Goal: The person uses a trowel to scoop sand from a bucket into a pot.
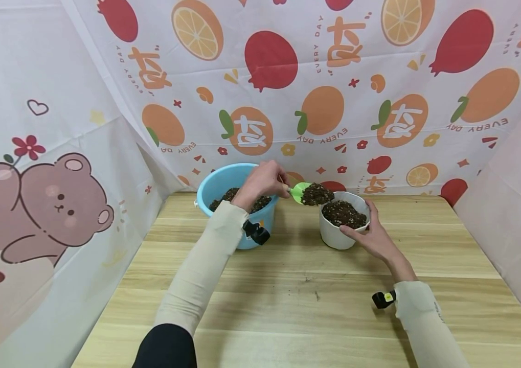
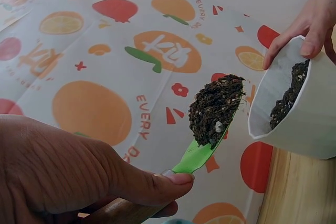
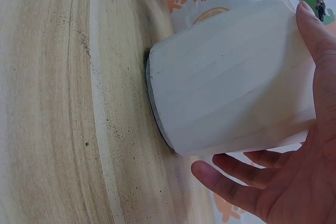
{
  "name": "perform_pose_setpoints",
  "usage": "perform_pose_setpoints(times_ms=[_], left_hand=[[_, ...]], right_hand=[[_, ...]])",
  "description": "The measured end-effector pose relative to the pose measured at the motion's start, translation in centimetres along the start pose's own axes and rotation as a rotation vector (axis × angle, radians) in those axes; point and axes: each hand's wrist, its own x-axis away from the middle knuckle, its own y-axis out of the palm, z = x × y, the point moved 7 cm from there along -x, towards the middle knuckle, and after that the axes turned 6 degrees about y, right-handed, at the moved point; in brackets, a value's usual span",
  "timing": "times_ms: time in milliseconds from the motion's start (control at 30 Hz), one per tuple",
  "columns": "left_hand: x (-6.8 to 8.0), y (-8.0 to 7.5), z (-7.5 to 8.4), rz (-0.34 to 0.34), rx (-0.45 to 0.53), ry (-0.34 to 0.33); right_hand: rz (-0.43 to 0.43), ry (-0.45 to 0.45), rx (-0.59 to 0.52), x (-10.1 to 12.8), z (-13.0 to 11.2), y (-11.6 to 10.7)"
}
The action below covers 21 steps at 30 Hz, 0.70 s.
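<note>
My left hand (image 1: 265, 180) grips the wooden handle of a small trowel (image 2: 195, 157) with a bright green blade. The blade carries a heap of dark soil (image 1: 316, 194), held level with the left rim of a white flowerpot (image 1: 334, 236). Inside the pot lies more dark soil (image 1: 344, 214), flecked with pale bits. My right hand (image 1: 372, 232) holds the pot from its right side, thumb at the near rim and fingers around the far side. Below my left forearm stands a light blue bucket (image 1: 205, 193) with soil in it, partly hidden by the arm.
The wooden table (image 1: 278, 317) carries the bucket and pot near its back edge, with a few dark specks on the surface. A fruit-print cloth (image 1: 352, 30) hangs close behind them. Another cloth with a bear (image 1: 64, 204) hangs on the left.
</note>
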Motion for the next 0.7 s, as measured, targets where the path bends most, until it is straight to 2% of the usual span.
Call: perform_pose_setpoints(times_ms=[700], left_hand=[[-0.7, 1.3, 0.8, -0.01, 0.018, -0.014]], right_hand=[[-0.004, 0.013, -0.001, 0.0, 0.0, 0.0]])
